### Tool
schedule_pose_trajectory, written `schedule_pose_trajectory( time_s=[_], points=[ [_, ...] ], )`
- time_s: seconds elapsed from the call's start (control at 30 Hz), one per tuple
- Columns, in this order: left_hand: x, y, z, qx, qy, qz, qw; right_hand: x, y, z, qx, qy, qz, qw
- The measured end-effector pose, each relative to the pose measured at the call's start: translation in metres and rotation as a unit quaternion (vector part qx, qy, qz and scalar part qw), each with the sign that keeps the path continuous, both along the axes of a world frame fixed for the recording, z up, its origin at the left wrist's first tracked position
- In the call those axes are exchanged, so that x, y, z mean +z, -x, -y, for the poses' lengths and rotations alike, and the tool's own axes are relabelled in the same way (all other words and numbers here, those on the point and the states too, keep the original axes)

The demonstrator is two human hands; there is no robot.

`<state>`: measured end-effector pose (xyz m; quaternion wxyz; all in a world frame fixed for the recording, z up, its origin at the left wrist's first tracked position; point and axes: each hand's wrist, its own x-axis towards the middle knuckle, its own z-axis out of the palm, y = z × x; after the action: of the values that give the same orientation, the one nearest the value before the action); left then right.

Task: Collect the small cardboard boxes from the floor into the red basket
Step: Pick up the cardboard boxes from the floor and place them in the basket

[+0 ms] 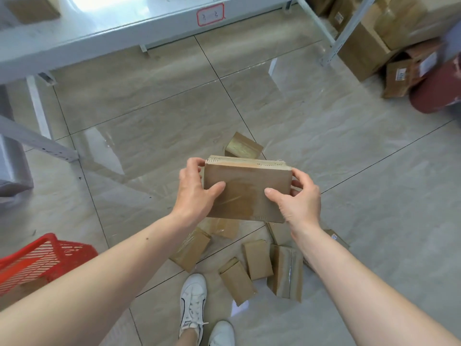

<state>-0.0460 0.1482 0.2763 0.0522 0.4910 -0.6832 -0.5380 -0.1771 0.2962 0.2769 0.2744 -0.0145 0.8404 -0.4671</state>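
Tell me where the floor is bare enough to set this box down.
Bare tiles stretch between the grey shelf and the held box, and right of the right hand. Crowded: loose boxes beside the white shoes.

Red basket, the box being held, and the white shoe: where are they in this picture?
red basket (53,248): head view, its mesh rim at lower left.
held box (245,191): head view, its taped top face.
white shoe (193,299): head view, its laced upper.
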Motion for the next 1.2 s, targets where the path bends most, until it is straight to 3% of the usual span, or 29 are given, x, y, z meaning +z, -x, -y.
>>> schedule_pose_trajectory(
  time_s=[0.2, 0.57, 0.83, 1.2],
  points=[
    [0.025, -0.040, -0.016, 0.043, -0.051, -0.046, 0.997, 0.023, -0.030, 0.001, 0.064, -0.015, 0.000, 0.998],
    [0.044, -0.179, -0.011, 0.128, -0.043, -0.057, 0.989, 0.037, -0.136, 0.047, 0.212, -0.023, 0.009, 0.977],
    [0.046, -0.316, 0.003, 0.189, -0.027, -0.060, 0.980, 0.045, -0.255, 0.088, 0.273, -0.004, 0.002, 0.962],
    [0.053, -0.504, 0.033, 0.239, 0.004, -0.005, 0.971, 0.054, -0.429, 0.122, 0.352, 0.056, 0.066, 0.932]
  ],
)
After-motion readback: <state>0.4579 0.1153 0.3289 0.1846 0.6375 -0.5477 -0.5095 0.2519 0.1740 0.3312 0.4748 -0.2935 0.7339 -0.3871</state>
